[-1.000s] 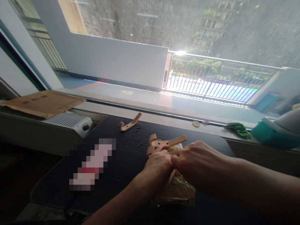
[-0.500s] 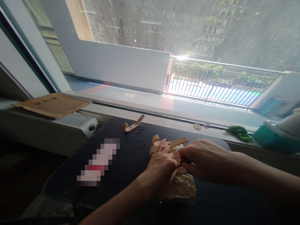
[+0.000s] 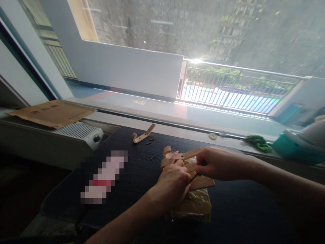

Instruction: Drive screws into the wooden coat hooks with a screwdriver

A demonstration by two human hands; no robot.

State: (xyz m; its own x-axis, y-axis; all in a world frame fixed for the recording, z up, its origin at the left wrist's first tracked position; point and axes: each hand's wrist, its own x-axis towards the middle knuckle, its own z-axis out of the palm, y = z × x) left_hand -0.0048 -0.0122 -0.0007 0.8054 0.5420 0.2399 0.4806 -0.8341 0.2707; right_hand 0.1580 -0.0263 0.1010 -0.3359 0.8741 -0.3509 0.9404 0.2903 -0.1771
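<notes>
My left hand (image 3: 174, 179) rests curled on a small pile of wooden hooks (image 3: 181, 156) and a clear plastic bag (image 3: 195, 205) on the dark table (image 3: 238, 210). Its fingers press on one hook. My right hand (image 3: 218, 163) is closed in a pinch on a thin dark screw (image 3: 193, 176) just above a wooden hook (image 3: 202, 183) lying on the bag. Another single wooden hook (image 3: 142, 135) lies farther back, with a few loose dark screws (image 3: 149, 141) beside it.
A blurred-out oblong object (image 3: 104, 177) lies on the table's left. A white heater (image 3: 81, 134) with cardboard (image 3: 50, 113) on it stands at the left. On the window sill sit a tape roll (image 3: 212, 136), a green cloth (image 3: 258, 142) and a teal-and-white object (image 3: 299, 145).
My right hand has drawn back to the right, away from my left hand, uncovering a wooden hook on the bag. The view shifted slightly.
</notes>
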